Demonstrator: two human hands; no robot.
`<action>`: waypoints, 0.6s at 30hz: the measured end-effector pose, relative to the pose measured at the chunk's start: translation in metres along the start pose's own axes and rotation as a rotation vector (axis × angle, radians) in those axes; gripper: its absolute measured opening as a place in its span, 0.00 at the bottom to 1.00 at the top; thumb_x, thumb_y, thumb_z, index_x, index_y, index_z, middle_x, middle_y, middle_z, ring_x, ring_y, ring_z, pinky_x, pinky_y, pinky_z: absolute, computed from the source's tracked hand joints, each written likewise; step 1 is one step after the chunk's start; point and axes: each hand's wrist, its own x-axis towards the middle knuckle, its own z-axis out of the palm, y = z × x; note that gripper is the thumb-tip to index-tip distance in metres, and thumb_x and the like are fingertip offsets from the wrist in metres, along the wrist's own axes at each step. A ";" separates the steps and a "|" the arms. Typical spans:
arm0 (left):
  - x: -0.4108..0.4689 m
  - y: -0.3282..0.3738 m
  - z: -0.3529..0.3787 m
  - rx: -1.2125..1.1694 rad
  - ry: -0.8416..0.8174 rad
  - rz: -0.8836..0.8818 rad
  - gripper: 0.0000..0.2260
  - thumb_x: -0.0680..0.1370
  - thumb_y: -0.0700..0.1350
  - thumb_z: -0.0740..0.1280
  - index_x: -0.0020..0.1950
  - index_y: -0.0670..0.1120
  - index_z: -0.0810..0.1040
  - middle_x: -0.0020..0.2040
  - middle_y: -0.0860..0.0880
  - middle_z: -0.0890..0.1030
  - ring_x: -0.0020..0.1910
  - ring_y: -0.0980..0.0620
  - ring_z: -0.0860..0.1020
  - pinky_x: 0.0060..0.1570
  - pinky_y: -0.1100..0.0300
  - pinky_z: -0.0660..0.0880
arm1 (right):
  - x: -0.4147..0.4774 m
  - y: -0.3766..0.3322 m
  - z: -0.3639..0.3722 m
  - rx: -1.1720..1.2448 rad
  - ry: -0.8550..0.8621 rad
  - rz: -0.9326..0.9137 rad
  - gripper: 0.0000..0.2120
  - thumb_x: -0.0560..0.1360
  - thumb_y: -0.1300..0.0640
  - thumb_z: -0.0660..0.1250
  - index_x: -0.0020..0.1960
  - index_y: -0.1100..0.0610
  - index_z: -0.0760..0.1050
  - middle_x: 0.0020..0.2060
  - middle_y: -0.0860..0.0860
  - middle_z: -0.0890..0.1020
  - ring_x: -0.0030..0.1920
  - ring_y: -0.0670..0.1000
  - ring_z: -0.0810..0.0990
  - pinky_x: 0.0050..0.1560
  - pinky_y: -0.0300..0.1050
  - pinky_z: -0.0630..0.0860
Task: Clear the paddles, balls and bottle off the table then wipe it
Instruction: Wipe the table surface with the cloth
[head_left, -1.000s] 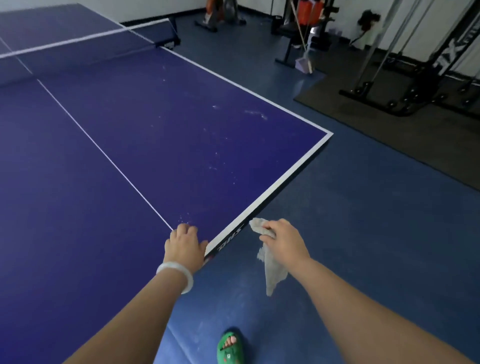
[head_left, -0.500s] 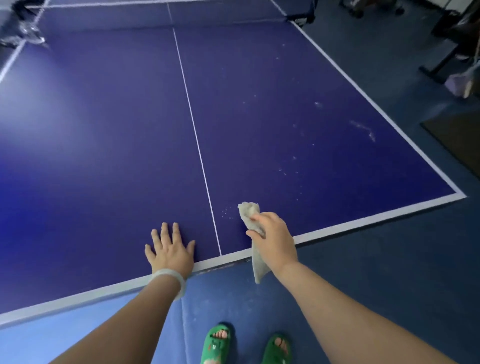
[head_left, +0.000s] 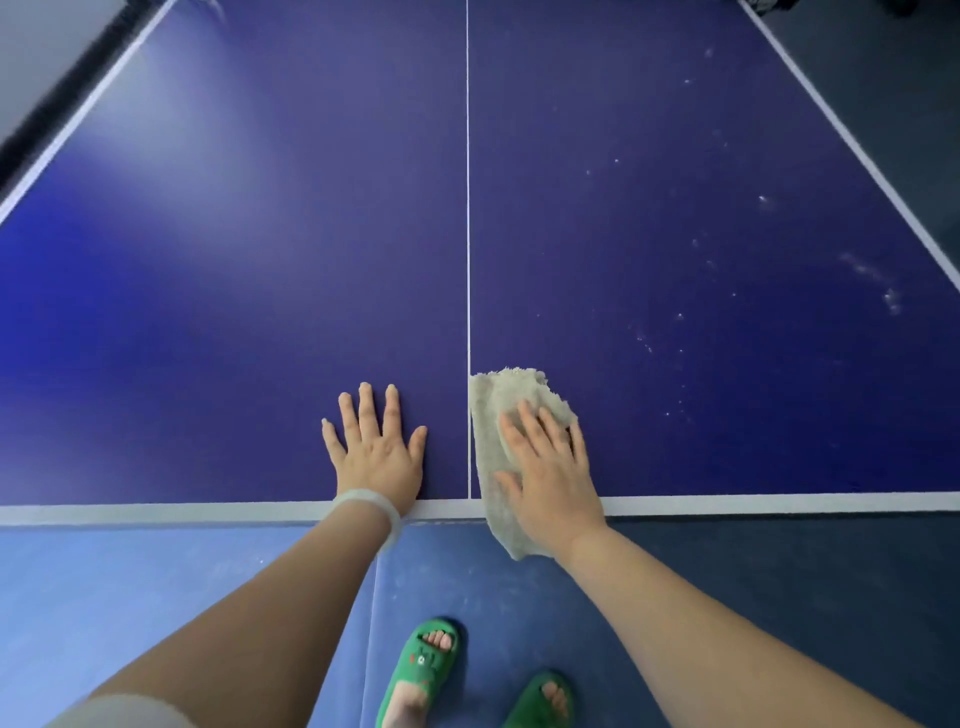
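One fuzzy grey cloth (head_left: 493, 410) lies under the flat right hand (head_left: 550, 478); left hand (head_left: 376, 457) splayed flat on the smooth blue table (head_left: 208, 260).

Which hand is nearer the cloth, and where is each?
Right. The right hand presses flat on the cloth; the left hand rests flat on the table left of it, across the white centre line, not touching it.

Table tennis table (head_left: 675, 156) deep blue with white border and centre line, pale specks on its right half; cloth (head_left: 493, 431) off-white; bracelet (head_left: 371, 506) pale translucent; slippers (head_left: 423, 670) green; floor (head_left: 130, 582) blue.
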 end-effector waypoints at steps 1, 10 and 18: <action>0.003 0.002 -0.001 -0.005 -0.001 -0.006 0.29 0.81 0.61 0.41 0.80 0.52 0.41 0.81 0.48 0.41 0.79 0.44 0.37 0.75 0.40 0.39 | 0.001 -0.002 0.004 -0.075 0.005 -0.045 0.31 0.83 0.45 0.50 0.80 0.50 0.39 0.80 0.50 0.42 0.79 0.53 0.39 0.77 0.58 0.37; 0.003 0.006 0.008 0.002 0.131 -0.024 0.30 0.80 0.61 0.41 0.81 0.52 0.47 0.81 0.47 0.48 0.79 0.44 0.42 0.75 0.40 0.41 | 0.055 -0.006 -0.004 -0.262 0.050 0.109 0.36 0.81 0.39 0.46 0.79 0.59 0.36 0.79 0.56 0.39 0.78 0.57 0.36 0.76 0.65 0.38; 0.002 0.005 0.009 0.015 0.145 -0.027 0.29 0.80 0.61 0.40 0.81 0.52 0.48 0.81 0.47 0.49 0.79 0.44 0.43 0.76 0.41 0.41 | 0.058 -0.003 0.013 -0.188 0.023 -0.092 0.29 0.83 0.45 0.43 0.81 0.54 0.42 0.80 0.51 0.45 0.79 0.53 0.41 0.77 0.60 0.44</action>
